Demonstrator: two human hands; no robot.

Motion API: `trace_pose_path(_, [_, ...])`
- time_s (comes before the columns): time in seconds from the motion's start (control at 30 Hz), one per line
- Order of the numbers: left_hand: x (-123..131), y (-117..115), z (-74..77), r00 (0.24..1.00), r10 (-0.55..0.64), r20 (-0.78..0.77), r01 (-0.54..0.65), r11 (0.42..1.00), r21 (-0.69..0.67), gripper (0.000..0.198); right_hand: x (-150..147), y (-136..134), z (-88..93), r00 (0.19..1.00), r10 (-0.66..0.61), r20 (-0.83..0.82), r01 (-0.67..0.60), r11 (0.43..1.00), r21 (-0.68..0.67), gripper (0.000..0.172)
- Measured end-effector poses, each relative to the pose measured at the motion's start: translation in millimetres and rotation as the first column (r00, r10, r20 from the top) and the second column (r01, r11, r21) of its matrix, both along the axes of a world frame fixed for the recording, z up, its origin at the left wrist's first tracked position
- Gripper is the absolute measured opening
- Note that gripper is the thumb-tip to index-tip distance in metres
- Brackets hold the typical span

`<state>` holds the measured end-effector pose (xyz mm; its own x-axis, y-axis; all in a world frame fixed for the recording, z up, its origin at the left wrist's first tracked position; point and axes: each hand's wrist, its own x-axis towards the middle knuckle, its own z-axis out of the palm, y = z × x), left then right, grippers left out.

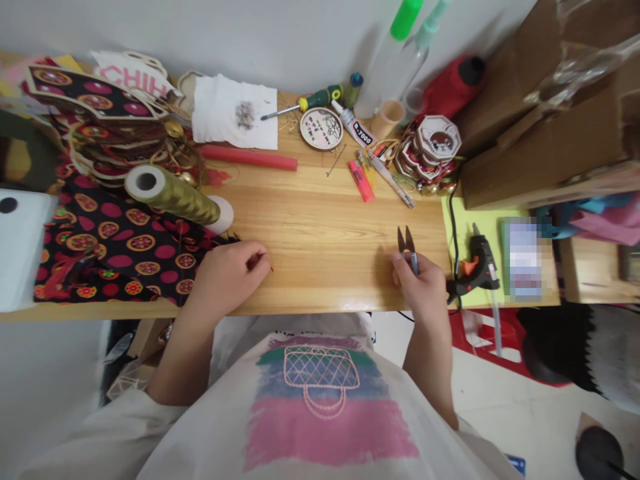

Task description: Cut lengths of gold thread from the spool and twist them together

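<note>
My right hand is closed around a pair of thread snips, its dark blades parted and pointing away from me over the wooden table. On the left, my left hand rests at the table's front with the fingers curled in. A tiny red bit shows by its fingertips; what they hold, if anything, is hidden. Beside that hand lies black patterned fabric with round magenta and orange motifs. A spool of olive-gold thread lies on its side across the fabric.
Behind are a red stick, a screwdriver, a B-7000 glue tube, a pink lighter and a pen. A black glue gun sits right, below cardboard boxes. Octagonal ornaments are stacked nearby.
</note>
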<state>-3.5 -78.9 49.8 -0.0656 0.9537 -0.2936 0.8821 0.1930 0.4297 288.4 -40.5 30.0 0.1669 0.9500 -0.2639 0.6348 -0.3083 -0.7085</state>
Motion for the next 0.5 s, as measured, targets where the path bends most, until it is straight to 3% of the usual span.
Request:
trace_pose_path(0.13, [-1, -1, -0.7, 1.0, -0.001, 0.012, 0.001, 1.0, 0.013, 0.026, -3, -1, 3.7, 0.961, -0.126, -0.247, 0.14, 0.989, 0.041, 0.042])
trace_pose_path(0.3, [-3, -1, -3.1, 1.0, -0.001, 0.025, 0.0, 1.0, 0.021, 0.026, -4, 3, 8.0, 0.819, -0.243, -0.52, 0.275, 0.961, -0.016, 0.059])
trace_pose_path(0.5, [-4, -2, -4.8, 0.999, 0.017, 0.033, -0.018, 0.999, 0.034, 0.025, -10, -2, 27.2, 0.745, -0.212, -0.633, 0.35, 0.931, 0.101, 0.04])
